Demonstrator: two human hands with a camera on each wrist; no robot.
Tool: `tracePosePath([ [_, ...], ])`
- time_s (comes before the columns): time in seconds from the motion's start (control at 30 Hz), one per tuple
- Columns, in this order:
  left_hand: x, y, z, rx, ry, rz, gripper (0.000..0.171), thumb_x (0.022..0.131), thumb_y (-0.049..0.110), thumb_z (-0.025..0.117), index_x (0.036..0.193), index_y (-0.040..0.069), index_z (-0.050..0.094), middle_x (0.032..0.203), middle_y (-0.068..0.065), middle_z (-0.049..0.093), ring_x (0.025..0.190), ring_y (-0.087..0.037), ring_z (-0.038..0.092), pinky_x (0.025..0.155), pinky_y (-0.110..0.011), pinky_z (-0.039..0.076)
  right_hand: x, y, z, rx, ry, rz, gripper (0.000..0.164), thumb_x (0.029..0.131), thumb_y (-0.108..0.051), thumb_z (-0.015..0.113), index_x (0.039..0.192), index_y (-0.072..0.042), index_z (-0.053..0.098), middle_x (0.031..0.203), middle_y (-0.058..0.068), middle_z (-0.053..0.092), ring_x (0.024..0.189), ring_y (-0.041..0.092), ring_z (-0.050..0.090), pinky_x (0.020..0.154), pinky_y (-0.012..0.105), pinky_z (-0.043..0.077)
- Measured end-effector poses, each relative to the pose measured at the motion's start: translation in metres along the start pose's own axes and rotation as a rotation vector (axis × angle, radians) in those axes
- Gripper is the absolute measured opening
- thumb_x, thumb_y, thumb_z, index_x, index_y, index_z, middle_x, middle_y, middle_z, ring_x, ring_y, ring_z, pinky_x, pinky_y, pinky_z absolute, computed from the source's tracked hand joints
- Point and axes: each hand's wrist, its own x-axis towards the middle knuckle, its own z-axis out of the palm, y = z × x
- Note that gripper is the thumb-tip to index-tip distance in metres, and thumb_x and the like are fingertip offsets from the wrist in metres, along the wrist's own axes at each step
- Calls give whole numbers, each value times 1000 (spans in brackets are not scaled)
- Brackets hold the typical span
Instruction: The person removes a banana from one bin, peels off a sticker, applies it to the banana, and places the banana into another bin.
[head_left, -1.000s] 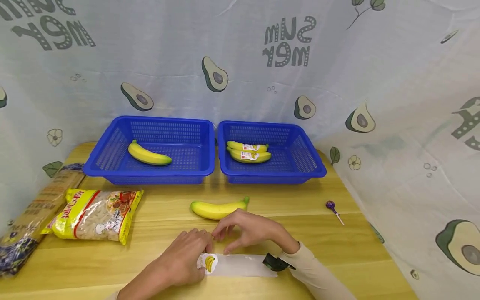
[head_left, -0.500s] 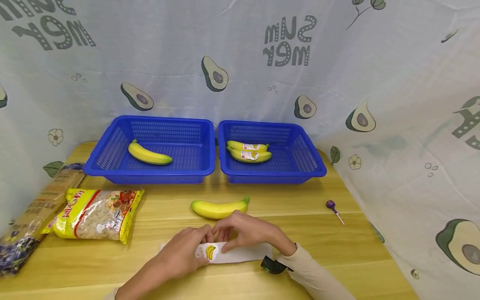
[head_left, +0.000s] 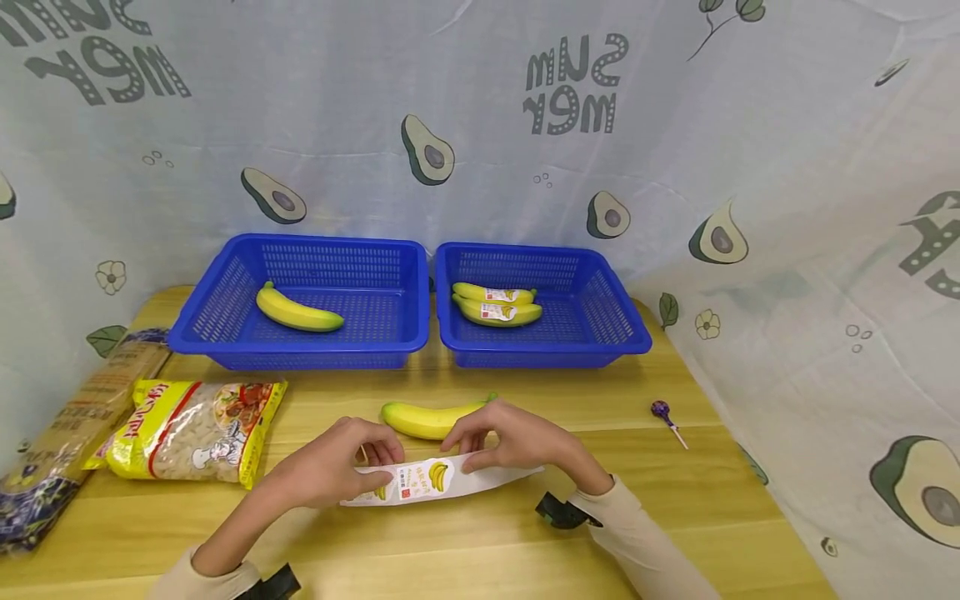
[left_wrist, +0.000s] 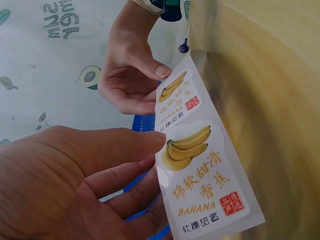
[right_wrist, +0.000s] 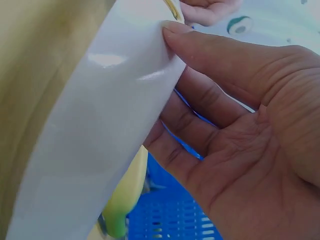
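Counting 2 hands, both gripping, sharing 1 white label strip [head_left: 491,478]. Held lengthwise over the table [head_left: 405,558], just in front of 1 loose banana [head_left: 431,419]. Pinched by the left hand [head_left: 333,462] with thumb on the printed face and fingers behind; pinched likewise by the right hand [head_left: 498,437], thumb close to a label. Showing 2 banana labels [head_left: 423,479] on the strip, side by side, with a blank stretch beyond the right thumb.

Making 4 bananas in all: 1 loose on the table, 1 banana [head_left: 300,310] in the left basket [head_left: 300,343], 2 touching bananas [head_left: 498,315] in the right basket [head_left: 547,346], wearing 1 visible sticker [head_left: 501,294] each.

Also seeing, 1 apiece: yellow bag [head_left: 198,429] at left, long brown pack [head_left: 97,392] beside it, purple lollipop [head_left: 661,409] well apart at right. Plus 2 dark wrist devices [head_left: 564,511], worn 1 per wrist.
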Motion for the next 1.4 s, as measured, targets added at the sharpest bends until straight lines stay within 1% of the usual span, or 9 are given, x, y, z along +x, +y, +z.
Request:
tracePosePath([
  [0.13, 3, -3, -7, -37, -15, 9, 7, 97, 3, 77, 102, 9, 78, 93, 9, 71, 84, -3, 63, 77, -28, 58, -2, -1, -4, 5, 11, -3, 27, 96, -2, 81, 122, 1, 76, 95, -3, 79, 86, -1, 70, 82, 25, 63],
  [0.27, 7, -2, -9, -56, -2, 29, 6, 100, 4, 74, 99, 9, 79, 91, 9, 72, 83, -3, 63, 76, -26, 57, -1, -4, -9, -10, 32, -26, 32, 95, -2, 82, 125, 1, 74, 104, 3, 80, 91, 2, 73, 85, 26, 63],
  [0.43, 13, 4, -10, -75, 4, 43, 7, 100, 6, 74, 97, 11, 79, 89, 9, 72, 83, -5, 64, 78, -27, 56, 8, -12, -11, -19, 75, -106, 32, 94, -5, 84, 125, 0, 74, 114, 8, 80, 100, 8, 76, 90, 37, 65],
  [0.6, 18, 9, -12, -85, 11, 49, 8, 100, 7, 75, 94, 10, 79, 85, 9, 72, 81, -5, 64, 78, -27, 56, 19, -22, -11, 0, 109, -196, 28, 93, -3, 85, 119, -2, 73, 112, 9, 78, 102, 15, 76, 91, 41, 65],
  [0.77, 22, 11, -13, -102, 15, 42, 8, 99, 5, 75, 93, 9, 79, 83, 9, 70, 79, -6, 62, 77, -27, 56, 27, -29, -12, -6, 136, -234, 26, 92, -3, 86, 114, -3, 71, 106, 8, 77, 96, 16, 74, 86, 37, 66],
  [0.93, 25, 12, -15, -111, 9, 34, 8, 99, 6, 74, 93, 8, 78, 83, 8, 69, 79, -7, 62, 76, -27, 55, 32, -32, -13, -22, 120, -237, 25, 91, -4, 87, 110, -5, 71, 102, 5, 76, 91, 9, 72, 83, 32, 65],
  [1.07, 26, 13, -18, -107, 3, 39, 8, 100, 6, 74, 93, 8, 78, 84, 8, 70, 80, -7, 62, 79, -28, 56, 35, -32, -10, -11, 124, -226, 24, 90, -4, 88, 108, -6, 71, 101, 4, 74, 88, 5, 68, 81, 29, 64],
  [1.23, 26, 12, -22, -150, 0, 40, 7, 101, 6, 73, 96, 6, 79, 87, 5, 72, 82, -10, 64, 78, -28, 57, 39, -29, -4, -13, 165, -223, 21, 90, -1, 87, 105, -7, 74, 99, 2, 72, 84, 4, 65, 79, 24, 62],
  [1.4, 26, 9, -23, -209, -15, 30, 7, 102, 5, 72, 100, 3, 79, 89, 1, 73, 83, -12, 64, 82, -29, 58, 41, -26, -3, -7, 182, -243, 14, 93, -1, 84, 103, -8, 76, 94, 0, 73, 81, 1, 62, 75, 23, 60],
])
